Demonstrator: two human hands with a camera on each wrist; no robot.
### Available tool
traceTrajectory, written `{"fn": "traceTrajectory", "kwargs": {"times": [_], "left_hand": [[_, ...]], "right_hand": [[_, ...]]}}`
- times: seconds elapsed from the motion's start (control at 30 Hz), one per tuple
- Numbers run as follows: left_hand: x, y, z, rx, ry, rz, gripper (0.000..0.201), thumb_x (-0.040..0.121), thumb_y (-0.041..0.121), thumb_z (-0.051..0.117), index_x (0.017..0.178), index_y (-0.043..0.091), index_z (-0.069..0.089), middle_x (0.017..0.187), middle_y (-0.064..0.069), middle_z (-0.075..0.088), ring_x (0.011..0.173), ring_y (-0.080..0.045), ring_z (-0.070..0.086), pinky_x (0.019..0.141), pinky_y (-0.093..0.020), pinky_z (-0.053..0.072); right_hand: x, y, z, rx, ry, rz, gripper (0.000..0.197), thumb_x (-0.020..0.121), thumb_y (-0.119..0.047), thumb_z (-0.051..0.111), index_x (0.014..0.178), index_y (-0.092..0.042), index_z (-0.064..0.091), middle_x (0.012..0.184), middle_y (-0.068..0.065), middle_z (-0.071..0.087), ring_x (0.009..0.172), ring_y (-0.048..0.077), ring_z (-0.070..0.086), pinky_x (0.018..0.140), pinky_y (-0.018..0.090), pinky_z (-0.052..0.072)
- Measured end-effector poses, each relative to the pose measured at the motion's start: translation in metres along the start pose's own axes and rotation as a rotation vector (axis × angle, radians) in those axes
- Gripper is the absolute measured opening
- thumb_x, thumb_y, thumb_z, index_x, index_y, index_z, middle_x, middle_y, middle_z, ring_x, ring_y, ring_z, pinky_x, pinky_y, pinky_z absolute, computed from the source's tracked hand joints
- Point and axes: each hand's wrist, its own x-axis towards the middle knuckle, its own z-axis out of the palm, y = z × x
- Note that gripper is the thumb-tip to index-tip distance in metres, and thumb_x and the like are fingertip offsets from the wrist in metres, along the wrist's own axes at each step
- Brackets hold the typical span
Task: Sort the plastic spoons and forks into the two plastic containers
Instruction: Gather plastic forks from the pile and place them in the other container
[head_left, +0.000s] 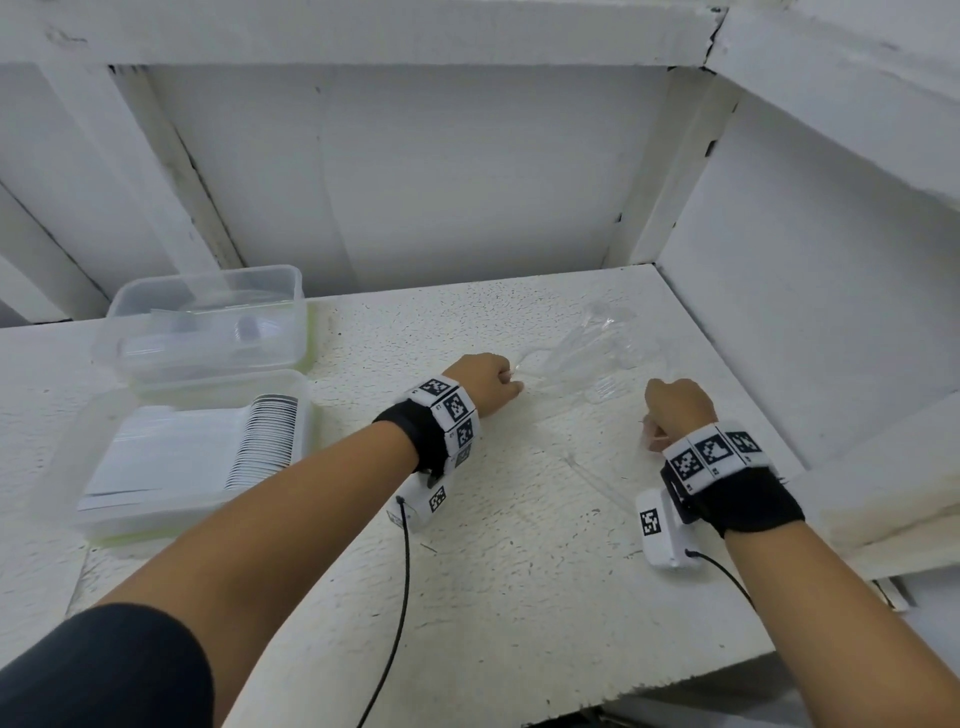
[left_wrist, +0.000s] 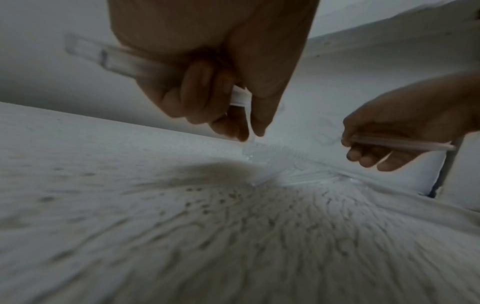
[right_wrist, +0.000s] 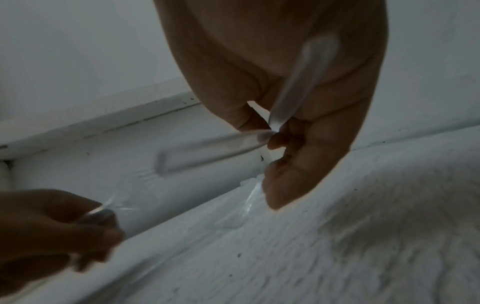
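Several clear plastic spoons and forks lie in a loose pile (head_left: 587, 353) at the back right of the white table (head_left: 519, 571). My left hand (head_left: 511, 376) is at the pile's left edge, its fingers curled round a clear handle (left_wrist: 116, 61) while thumb and forefinger pinch another piece (left_wrist: 250, 144). My right hand (head_left: 654, 431) is at the pile's near right, fingers curled round two clear handles (right_wrist: 207, 152). Which pieces are spoons or forks cannot be told. Two clear containers stand at the left: the far one (head_left: 208, 322) and the near one (head_left: 291, 384), which holds a stacked row of cutlery.
One clear utensil (head_left: 597, 480) lies alone on the table between my wrists. White walls close the table in at the back and on the right (head_left: 805, 312). Thin black cables hang from both wrist cameras.
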Motion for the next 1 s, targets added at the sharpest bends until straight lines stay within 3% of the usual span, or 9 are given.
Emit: {"fn": "traceTrajectory", "kwargs": {"times": [0.1, 0.2, 0.3, 0.43, 0.53, 0.63, 0.77, 0.87, 1.0], "left_hand": [[0.004, 0.013, 0.004, 0.100, -0.126, 0.047, 0.031, 0.093, 0.037, 0.051, 0.103, 0.010, 0.060, 0.100, -0.005, 0.060, 0.091, -0.019, 0.053, 0.074, -0.026, 0.038], [0.005, 0.018, 0.009, 0.178, -0.187, 0.064, 0.035, 0.092, 0.036, 0.054, 0.112, 0.008, 0.057, 0.110, -0.007, 0.060, 0.100, -0.023, 0.055, 0.078, -0.028, 0.040], [0.006, 0.016, 0.011, 0.179, -0.212, 0.056, 0.029, 0.091, 0.033, 0.055, 0.105, 0.007, 0.059, 0.094, -0.005, 0.056, 0.084, -0.019, 0.051, 0.069, -0.026, 0.040], [0.001, 0.011, 0.008, 0.065, -0.242, 0.043, 0.022, 0.089, 0.020, 0.056, 0.070, 0.013, 0.047, 0.067, 0.003, 0.043, 0.063, -0.012, 0.041, 0.053, -0.019, 0.030], [-0.010, 0.001, -0.001, -0.079, -0.227, 0.074, 0.027, 0.090, 0.018, 0.052, 0.067, 0.018, 0.039, 0.070, 0.005, 0.050, 0.063, -0.008, 0.044, 0.056, -0.018, 0.033], [-0.027, -0.014, -0.009, -0.109, -0.230, 0.076, 0.012, 0.093, 0.019, 0.047, 0.081, 0.014, 0.047, 0.084, 0.004, 0.062, 0.067, -0.004, 0.048, 0.061, -0.019, 0.037], [-0.050, -0.034, -0.018, -0.090, -0.216, 0.027, 0.010, 0.094, 0.019, 0.044, 0.091, 0.012, 0.049, 0.083, 0.004, 0.060, 0.065, -0.002, 0.047, 0.059, -0.018, 0.035], [-0.065, -0.046, -0.027, -0.115, -0.140, -0.025, 0.011, 0.095, 0.022, 0.044, 0.091, 0.014, 0.050, 0.073, 0.007, 0.057, 0.063, -0.002, 0.047, 0.057, -0.018, 0.035], [-0.081, -0.055, -0.038, -0.371, -0.012, -0.095, 0.016, 0.094, 0.022, 0.045, 0.079, 0.017, 0.050, 0.068, 0.006, 0.056, 0.055, -0.010, 0.040, 0.046, -0.019, 0.030]], "right_hand": [[-0.014, -0.002, -0.002, 0.310, -0.053, -0.038, 0.014, 0.092, -0.006, 0.031, 0.104, -0.007, 0.039, 0.082, 0.015, 0.053, 0.066, 0.025, 0.058, 0.064, 0.040, 0.054], [-0.021, 0.001, -0.001, 0.285, -0.056, -0.155, 0.014, 0.093, -0.010, 0.033, 0.104, -0.012, 0.042, 0.079, 0.008, 0.047, 0.058, 0.017, 0.047, 0.047, 0.028, 0.043], [-0.024, 0.007, 0.004, 0.181, -0.084, -0.236, 0.010, 0.093, -0.015, 0.037, 0.086, -0.013, 0.043, 0.071, 0.002, 0.040, 0.055, 0.013, 0.034, 0.046, 0.023, 0.027], [-0.031, 0.016, 0.008, -0.275, -0.034, -0.457, 0.027, 0.093, -0.031, 0.048, 0.070, -0.018, 0.045, 0.075, -0.003, 0.050, 0.072, 0.017, 0.048, 0.063, 0.027, 0.035], [-0.037, 0.023, 0.011, -0.521, -0.104, -0.512, 0.023, 0.091, -0.040, 0.053, 0.084, -0.018, 0.053, 0.090, -0.003, 0.053, 0.085, 0.016, 0.051, 0.071, 0.025, 0.036], [-0.042, 0.026, 0.017, -0.648, -0.221, -0.500, 0.033, 0.084, -0.046, 0.061, 0.101, -0.018, 0.057, 0.097, -0.005, 0.055, 0.091, 0.014, 0.053, 0.075, 0.025, 0.039], [-0.050, 0.023, 0.026, -0.711, -0.280, -0.530, 0.031, 0.081, -0.042, 0.067, 0.095, -0.017, 0.054, 0.092, -0.005, 0.055, 0.086, 0.013, 0.052, 0.072, 0.023, 0.040], [-0.053, 0.021, 0.032, -0.770, -0.326, -0.530, 0.027, 0.081, -0.037, 0.068, 0.087, -0.017, 0.051, 0.085, -0.004, 0.053, 0.082, 0.014, 0.053, 0.061, 0.020, 0.037], [-0.053, 0.019, 0.040, -0.800, -0.323, -0.514, 0.030, 0.084, -0.021, 0.060, 0.065, -0.017, 0.037, 0.067, -0.004, 0.044, 0.060, 0.009, 0.042, 0.049, 0.019, 0.028]]}}
